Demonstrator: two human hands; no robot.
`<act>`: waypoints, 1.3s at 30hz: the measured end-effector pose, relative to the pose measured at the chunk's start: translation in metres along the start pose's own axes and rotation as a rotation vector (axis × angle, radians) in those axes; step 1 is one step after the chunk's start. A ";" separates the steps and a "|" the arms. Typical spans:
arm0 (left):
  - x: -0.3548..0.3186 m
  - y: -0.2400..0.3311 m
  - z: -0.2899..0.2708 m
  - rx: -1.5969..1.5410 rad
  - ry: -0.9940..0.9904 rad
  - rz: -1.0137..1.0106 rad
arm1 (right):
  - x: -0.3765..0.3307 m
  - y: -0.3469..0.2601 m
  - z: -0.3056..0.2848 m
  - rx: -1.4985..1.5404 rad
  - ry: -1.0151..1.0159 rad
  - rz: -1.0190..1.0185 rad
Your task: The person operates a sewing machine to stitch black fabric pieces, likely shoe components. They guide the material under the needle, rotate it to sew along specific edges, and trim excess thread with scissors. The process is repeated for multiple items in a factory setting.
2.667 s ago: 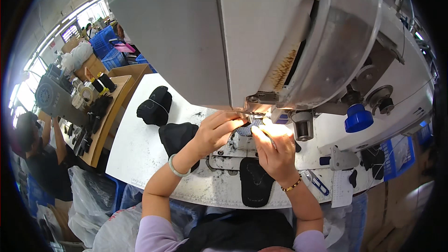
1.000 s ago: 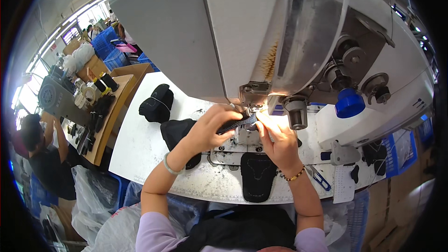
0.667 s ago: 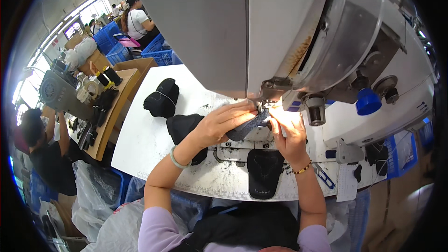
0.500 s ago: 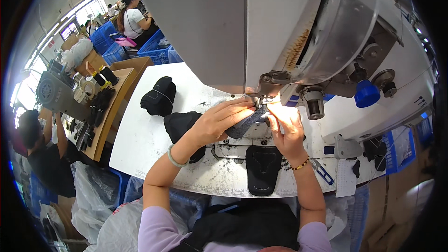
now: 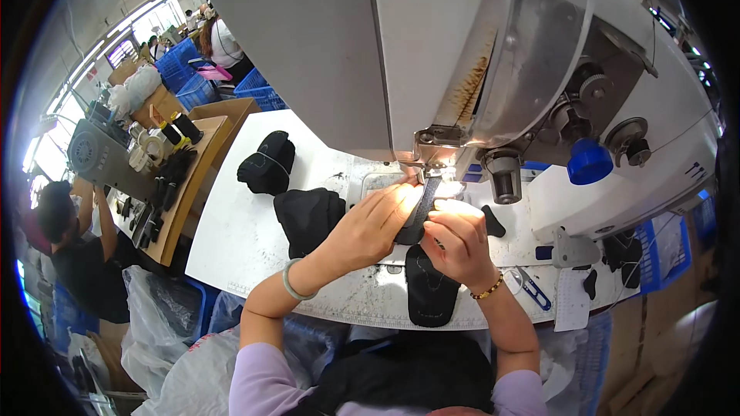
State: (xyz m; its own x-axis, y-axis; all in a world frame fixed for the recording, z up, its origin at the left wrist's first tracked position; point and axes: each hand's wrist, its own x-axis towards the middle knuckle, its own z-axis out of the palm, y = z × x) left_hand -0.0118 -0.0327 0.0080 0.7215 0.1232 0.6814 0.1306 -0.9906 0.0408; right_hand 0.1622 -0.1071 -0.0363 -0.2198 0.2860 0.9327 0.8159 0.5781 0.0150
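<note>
A dark grey fabric strip [image 5: 422, 212] runs under the presser area of a white sewing machine [image 5: 308, 46], lit by its lamp. My left hand [image 5: 371, 223] grips the strip from the left, fingertips close to the needle. Curled in on the strip's right edge, my right hand [image 5: 462, 243] pinches it between thumb and fingers. Below my hands lies a black shaped fabric piece [image 5: 432, 296] with a stitched outline, its top partly covered. Beside my left wrist is a stack of black pieces [image 5: 304, 219]. The needle tip is too small to make out.
A tied black bundle [image 5: 267, 163] lies at the table's far left. Blue-handled thread snips [image 5: 533, 293] and a white card [image 5: 571, 300] lie to the right, near a small black piece [image 5: 494, 221]. A co-worker [image 5: 85, 239] sits at another machine on the left.
The strip has swung more upright under the needle. My right hand has come down and nearer to me, its fingers now curled. A small black piece shows beyond it.
</note>
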 end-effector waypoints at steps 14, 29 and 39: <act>-0.002 0.026 0.025 0.188 0.077 -0.138 | 0.000 0.009 -0.015 0.047 -0.069 0.012; -0.008 -0.004 0.040 0.111 0.203 -0.074 | 0.005 0.013 -0.015 0.041 -0.156 0.130; -0.008 -0.022 0.047 0.007 0.241 -0.063 | 0.009 0.012 -0.013 -0.073 -0.172 0.221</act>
State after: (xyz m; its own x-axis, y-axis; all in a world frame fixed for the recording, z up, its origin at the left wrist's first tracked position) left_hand 0.0112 -0.0089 -0.0328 0.5289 0.1661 0.8323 0.1751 -0.9809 0.0845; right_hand 0.1769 -0.1074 -0.0236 -0.1144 0.5278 0.8416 0.8892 0.4322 -0.1502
